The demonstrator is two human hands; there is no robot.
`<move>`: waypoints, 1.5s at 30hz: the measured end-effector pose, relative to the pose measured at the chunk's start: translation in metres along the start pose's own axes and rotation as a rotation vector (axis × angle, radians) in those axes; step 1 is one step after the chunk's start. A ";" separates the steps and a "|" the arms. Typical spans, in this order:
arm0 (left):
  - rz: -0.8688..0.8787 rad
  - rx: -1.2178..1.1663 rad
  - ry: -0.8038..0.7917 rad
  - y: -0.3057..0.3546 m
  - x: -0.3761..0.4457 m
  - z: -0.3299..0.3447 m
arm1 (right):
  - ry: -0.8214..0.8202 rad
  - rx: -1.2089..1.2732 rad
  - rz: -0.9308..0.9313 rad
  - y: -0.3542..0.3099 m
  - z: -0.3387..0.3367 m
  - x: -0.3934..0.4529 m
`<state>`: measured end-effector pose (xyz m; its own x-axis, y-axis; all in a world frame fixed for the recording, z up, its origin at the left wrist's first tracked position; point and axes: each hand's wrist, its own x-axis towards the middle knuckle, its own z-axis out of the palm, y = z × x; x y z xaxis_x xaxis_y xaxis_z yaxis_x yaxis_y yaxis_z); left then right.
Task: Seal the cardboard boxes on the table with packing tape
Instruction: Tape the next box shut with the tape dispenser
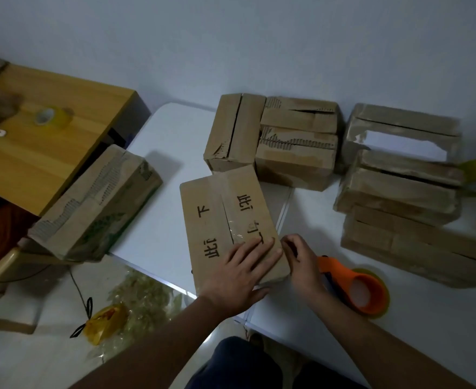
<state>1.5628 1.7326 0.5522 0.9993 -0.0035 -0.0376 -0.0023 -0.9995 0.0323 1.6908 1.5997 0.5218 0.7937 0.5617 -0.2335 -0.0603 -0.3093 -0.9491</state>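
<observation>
A cardboard box with black printed characters [217, 217] lies near the front edge of the white table [161, 220], with clear tape running along its middle seam. My left hand [242, 273] presses flat on the box's near end, fingers spread. My right hand [301, 262] pinches at the box's near right corner, fingers curled together; whether it holds the tape's end I cannot tell. An orange tape dispenser with a yellowish roll [363, 290] lies on the table just right of that hand's wrist.
Several more worn boxes crowd the back [295, 141] and right [405, 192] of the table. Another box [96, 203] rests off the table's left edge on a chair. A wooden desk [48, 136] with a tape roll [50, 117] stands left. Plastic bags [135, 301] lie on the floor.
</observation>
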 end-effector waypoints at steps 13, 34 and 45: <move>-0.018 -0.036 -0.020 0.000 -0.001 -0.003 | -0.087 -0.111 0.124 0.011 -0.014 0.001; -0.008 -0.003 0.027 -0.001 0.001 -0.005 | -0.499 -0.685 -0.147 -0.030 -0.071 -0.016; 0.001 -0.006 0.004 0.000 0.001 -0.002 | -0.590 -1.038 -0.321 -0.040 -0.052 0.009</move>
<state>1.5643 1.7329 0.5541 0.9994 -0.0039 -0.0336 -0.0026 -0.9993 0.0380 1.7317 1.5771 0.5685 0.2733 0.9010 -0.3368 0.8090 -0.4047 -0.4263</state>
